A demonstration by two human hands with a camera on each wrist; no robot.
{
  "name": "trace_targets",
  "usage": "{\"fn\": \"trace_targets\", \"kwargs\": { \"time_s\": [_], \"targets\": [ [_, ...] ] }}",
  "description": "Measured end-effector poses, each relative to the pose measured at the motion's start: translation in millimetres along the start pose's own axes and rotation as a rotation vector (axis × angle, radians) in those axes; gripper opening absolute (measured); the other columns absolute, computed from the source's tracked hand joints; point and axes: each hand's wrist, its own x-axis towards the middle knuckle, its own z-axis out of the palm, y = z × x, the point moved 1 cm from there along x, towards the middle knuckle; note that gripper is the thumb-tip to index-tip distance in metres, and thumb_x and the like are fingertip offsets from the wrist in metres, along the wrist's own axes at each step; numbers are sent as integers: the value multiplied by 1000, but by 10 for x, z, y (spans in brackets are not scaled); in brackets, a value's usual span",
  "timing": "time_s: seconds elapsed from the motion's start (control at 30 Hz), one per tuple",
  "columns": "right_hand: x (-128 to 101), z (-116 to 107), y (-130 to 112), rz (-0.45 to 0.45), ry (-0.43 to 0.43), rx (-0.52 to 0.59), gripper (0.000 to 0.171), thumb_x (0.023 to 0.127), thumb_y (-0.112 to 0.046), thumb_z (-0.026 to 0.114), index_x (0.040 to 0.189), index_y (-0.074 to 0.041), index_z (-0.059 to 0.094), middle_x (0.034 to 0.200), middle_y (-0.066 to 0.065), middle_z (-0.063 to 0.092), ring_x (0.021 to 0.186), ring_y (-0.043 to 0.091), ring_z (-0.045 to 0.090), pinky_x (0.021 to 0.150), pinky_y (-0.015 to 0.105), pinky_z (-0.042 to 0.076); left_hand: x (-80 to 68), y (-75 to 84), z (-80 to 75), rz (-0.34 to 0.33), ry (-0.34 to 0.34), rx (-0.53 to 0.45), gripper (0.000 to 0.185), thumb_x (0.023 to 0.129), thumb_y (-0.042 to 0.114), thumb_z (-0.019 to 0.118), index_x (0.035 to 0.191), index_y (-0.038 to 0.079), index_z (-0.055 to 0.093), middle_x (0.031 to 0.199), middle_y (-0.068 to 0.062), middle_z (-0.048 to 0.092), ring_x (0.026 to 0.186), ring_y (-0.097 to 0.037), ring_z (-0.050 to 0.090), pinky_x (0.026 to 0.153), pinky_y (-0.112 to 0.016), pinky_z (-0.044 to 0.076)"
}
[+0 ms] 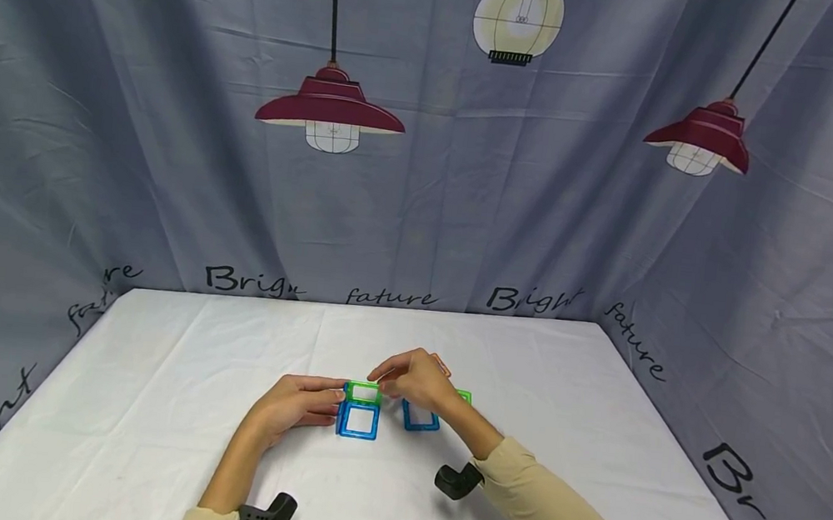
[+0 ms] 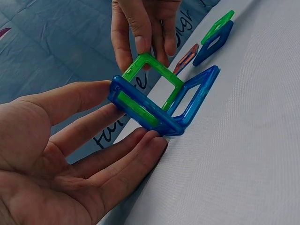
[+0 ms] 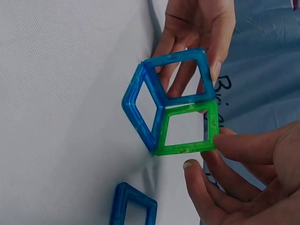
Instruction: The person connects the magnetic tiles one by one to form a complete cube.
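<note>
Your left hand (image 1: 294, 406) is lying on the table (image 1: 147, 401) with its fingers (image 2: 93, 119) nearly straight, pressing against an upright blue tile (image 3: 180, 75) at the left side of the small tile build near the table's middle. A second blue tile (image 1: 358, 422) is lying flat on the cloth as the base, joined at its edge to the upright one. A green tile (image 1: 363, 391) is standing at the far edge of that base, meeting the upright blue tile at a corner. Your right hand (image 1: 412, 379) is reaching over from the right, its thumb and fingers (image 2: 140, 37) pinching the green tile's top edge. Just right of the build, another blue tile (image 1: 420, 418) is lying flat on the table, with a further green tile (image 1: 464, 397) and an orange piece (image 1: 442, 366) partly hidden behind your right hand.
</note>
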Motion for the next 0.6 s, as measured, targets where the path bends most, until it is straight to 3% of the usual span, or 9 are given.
{"fn": "trace_targets", "kwargs": {
  "time_s": [0.3,0.6],
  "targets": [
    [-61,-139,43,27,26,-60,33,80,-3,80,113,-8,78,102,11,77,87,15,69,78,34,59,11,-5,-5,-8,4,-5,46,94,20,73,132,-6,64,121,-22,71,98,-23,73,88,-40,61],
    [-152,-266,190,50,23,-170,38,75,-7,87,111,-7,76,104,6,73,94,18,64,86,36,56,7,-8,-7,3,0,6,46,95,19,72,132,-7,63,121,-24,70,99,-25,73,86,-40,62]
  ]
}}
